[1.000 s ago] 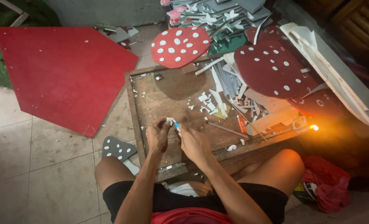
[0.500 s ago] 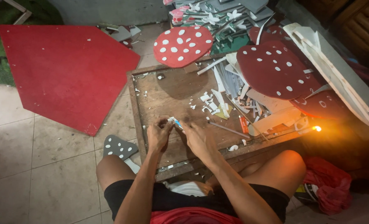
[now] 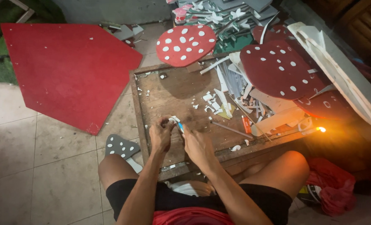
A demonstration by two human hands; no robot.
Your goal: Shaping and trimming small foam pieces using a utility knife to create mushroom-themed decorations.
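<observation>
In the middle of the frame, on the low wooden table (image 3: 173, 89), the left hand (image 3: 160, 135) pinches a small white piece (image 3: 174, 120). The right hand (image 3: 197, 143) grips a blue cutter (image 3: 180, 126) touching it. A red spotted mushroom cutout (image 3: 185, 44) lies above.

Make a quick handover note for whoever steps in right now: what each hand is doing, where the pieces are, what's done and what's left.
Left hand: pinching a small white foam scrap over the low wooden work board.
Right hand: closed on a thin blue-tipped tool, tip at that scrap.
Around: white offcuts scattered mid-board; red white-spotted mushroom cap at the far edge, darker red spotted cap to the right; large red foam sheet on the floor; small lit flame at the right.
Done: several caps carry dots.
Left: scrap not finished; I cannot tell whether it is being cut or glued.
</observation>
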